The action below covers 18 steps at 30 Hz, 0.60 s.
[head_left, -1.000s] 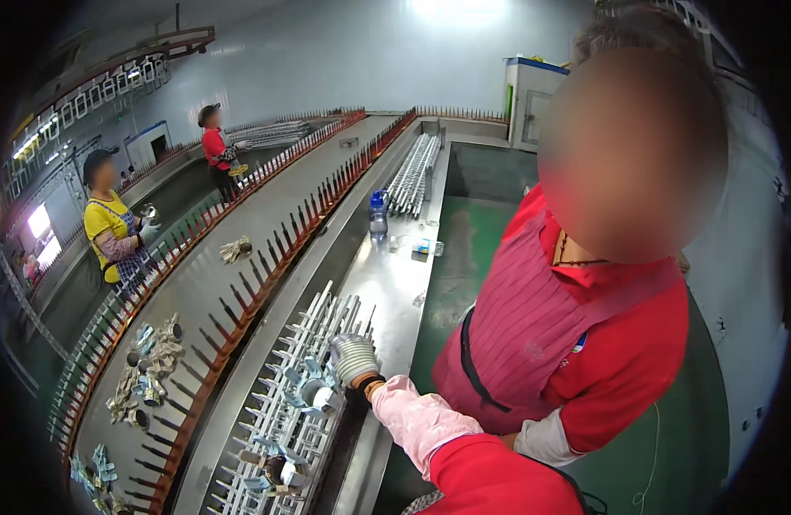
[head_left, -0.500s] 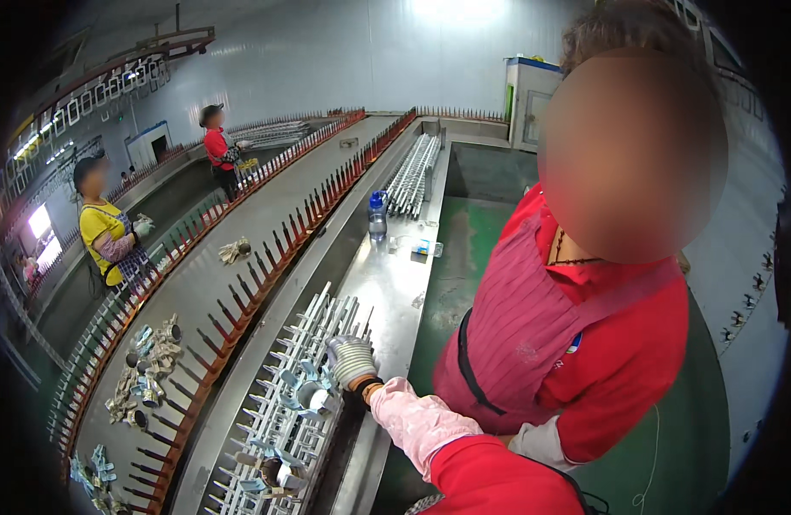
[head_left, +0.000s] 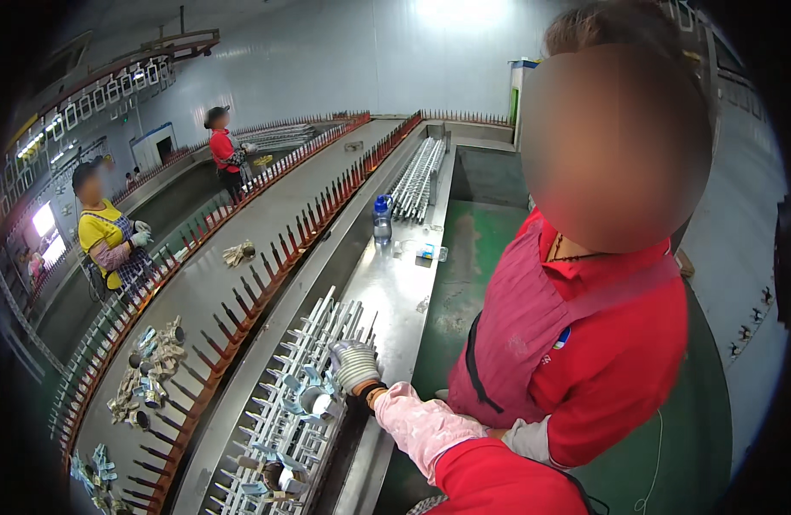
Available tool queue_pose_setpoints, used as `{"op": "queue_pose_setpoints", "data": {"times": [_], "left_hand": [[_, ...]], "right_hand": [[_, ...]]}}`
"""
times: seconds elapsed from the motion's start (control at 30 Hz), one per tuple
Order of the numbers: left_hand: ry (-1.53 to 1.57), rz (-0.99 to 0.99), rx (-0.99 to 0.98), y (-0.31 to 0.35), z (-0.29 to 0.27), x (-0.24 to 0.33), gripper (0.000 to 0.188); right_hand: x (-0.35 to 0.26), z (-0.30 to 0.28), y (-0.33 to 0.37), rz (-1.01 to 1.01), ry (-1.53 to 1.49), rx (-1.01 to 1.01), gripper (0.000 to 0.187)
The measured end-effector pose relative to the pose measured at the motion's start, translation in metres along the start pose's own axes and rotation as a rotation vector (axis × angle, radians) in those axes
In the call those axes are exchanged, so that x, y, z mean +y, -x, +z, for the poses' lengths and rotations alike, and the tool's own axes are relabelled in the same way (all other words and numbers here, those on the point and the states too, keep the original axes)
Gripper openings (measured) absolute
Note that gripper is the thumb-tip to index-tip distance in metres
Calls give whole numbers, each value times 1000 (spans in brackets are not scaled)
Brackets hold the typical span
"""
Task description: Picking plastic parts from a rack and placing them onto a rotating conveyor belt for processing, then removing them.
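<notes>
My right hand (head_left: 356,364), in a grey striped glove, rests on the right side of a pile of pale metal spiked rods (head_left: 303,341). Its fingers are curled down among the rods; what they hold, if anything, is hidden. A pink oversleeve and red sleeve lead back from it to the lower edge. Beside the hand, light-blue and brown clip-like pieces around a dark ring (head_left: 310,397) lie on the rods. A similar cluster (head_left: 280,477) lies nearer to me. My left hand is out of the picture.
At right, close by, stands a co-worker in a red apron (head_left: 516,335). A blue-capped bottle (head_left: 382,220) and more rods (head_left: 418,176) stand farther along the metal bench. Upright dark spikes (head_left: 228,310) line the conveyor. Clip piles (head_left: 160,360) lie beyond them. Two people work opposite.
The view has shifted slightly. The near co-worker's head and upper body have moved a little left. My right hand stays on the rods.
</notes>
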<state>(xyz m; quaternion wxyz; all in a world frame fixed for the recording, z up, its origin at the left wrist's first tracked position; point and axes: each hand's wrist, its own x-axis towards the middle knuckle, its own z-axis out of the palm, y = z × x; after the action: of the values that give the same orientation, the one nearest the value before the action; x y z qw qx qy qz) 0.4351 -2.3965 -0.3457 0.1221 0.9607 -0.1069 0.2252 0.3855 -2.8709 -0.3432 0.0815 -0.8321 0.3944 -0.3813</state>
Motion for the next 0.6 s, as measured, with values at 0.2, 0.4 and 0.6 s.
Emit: {"op": "queue_pose_setpoints", "data": {"times": [0.2, 0.4, 0.6], "left_hand": [[-31, 4, 0, 1, -7, 13, 54], [-65, 12, -10, 0, -14, 33, 53], [-87, 26, -21, -3, -21, 46, 53]], "right_hand": [[13, -1, -10, -3, -34, 26, 19], [31, -7, -26, 2, -49, -6, 18], [42, -12, -40, -9, -82, -18, 19]]}}
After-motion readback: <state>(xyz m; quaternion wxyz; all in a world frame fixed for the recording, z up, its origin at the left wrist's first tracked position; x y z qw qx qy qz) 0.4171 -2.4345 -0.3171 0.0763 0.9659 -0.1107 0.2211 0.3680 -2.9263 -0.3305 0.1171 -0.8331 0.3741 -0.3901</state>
